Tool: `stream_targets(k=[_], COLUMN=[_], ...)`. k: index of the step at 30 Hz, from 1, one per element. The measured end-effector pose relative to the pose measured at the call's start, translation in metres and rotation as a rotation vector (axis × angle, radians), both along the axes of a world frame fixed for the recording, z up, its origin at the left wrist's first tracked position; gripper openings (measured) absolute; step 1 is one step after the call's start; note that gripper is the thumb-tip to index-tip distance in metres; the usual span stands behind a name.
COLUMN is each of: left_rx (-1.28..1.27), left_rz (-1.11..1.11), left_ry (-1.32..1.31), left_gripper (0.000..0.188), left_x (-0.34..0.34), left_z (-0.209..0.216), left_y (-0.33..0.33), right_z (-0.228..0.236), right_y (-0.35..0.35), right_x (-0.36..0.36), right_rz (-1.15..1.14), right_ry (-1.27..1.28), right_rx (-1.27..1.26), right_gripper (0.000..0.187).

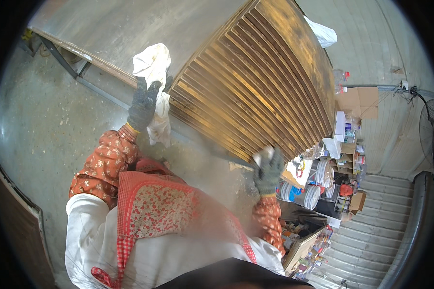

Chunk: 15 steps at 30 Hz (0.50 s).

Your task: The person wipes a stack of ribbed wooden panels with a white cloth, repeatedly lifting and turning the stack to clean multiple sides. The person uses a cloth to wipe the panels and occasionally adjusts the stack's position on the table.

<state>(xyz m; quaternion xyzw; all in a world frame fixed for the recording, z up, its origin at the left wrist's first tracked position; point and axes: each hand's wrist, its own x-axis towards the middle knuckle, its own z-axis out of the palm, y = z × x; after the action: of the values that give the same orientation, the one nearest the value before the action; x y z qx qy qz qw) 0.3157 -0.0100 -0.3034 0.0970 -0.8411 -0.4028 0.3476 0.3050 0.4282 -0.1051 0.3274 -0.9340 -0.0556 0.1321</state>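
Observation:
My left hand (144,103), in a dark grey work glove, is closed around a crumpled white cloth (152,62). The cloth bulges above the fingers and hangs down below them, beside the corner of a slatted wooden panel (246,82). That panel is brown with yellowish streaks and has long parallel ridges. At its near edge my right hand (269,173), gloved too, is closed on a small whitish wad (263,155). Whether the wad is cloth or a pad I cannot tell. It appears to touch the ends of the slats.
A broad flat brown board (125,29) lies on a metal frame to the left of the panel. Buckets (320,173), cardboard boxes (357,102) and bottles crowd the right side. A fan (429,132) stands at the far right. Another white cloth (321,32) lies at the panel's far edge.

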Motion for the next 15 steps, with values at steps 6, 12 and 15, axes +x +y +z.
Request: stream_targets(k=[6, 12, 15], left_rx=[-0.258, -0.096, -0.207], left_rz=[0.046, 0.026, -0.036], left_ry=[-0.009, -0.195, -0.005], left_gripper=[0.050, 0.039, 0.039], left_x=[0.004, 0.001, 0.004], left_z=[0.008, 0.024, 0.023], left_y=[-0.004, -0.003, -0.002], right_z=[0.002, 0.017, 0.037], right_y=[0.065, -0.089, -0.180], right_x=[0.017, -0.038, -0.046], right_rz=[-0.047, 0.262, 0.439], right_ry=[0.105, 0.144, 0.082], right_rx=[0.012, -0.045, -0.064], right_gripper=[0.070, 0.060, 0.041])
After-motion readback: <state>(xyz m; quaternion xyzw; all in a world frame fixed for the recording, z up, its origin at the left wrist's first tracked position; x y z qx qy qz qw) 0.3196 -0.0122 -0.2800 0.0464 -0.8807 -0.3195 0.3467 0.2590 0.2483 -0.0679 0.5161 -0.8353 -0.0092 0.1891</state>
